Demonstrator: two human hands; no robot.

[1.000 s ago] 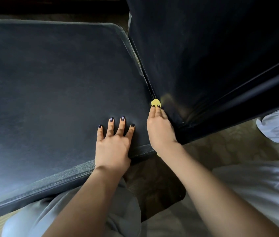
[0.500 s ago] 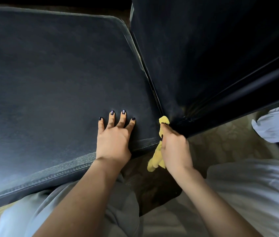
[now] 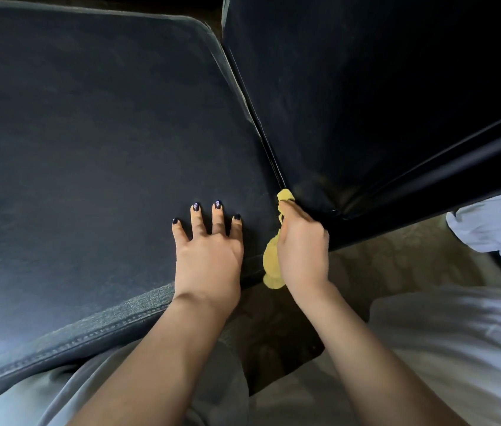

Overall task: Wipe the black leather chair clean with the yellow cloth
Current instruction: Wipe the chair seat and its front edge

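Head view: the left hand lies flat on the black seat cushion of the chair, near its front edge, fingers straight and slightly spread, nails dark. Just beside it the right hand has its fingers curled round the yellow cloth. The cloth's top end touches the crease where the cushion meets the chair's upright side panel; its lower end hangs below the hand, past the cushion's front edge. Pale clothing fills the lower right.
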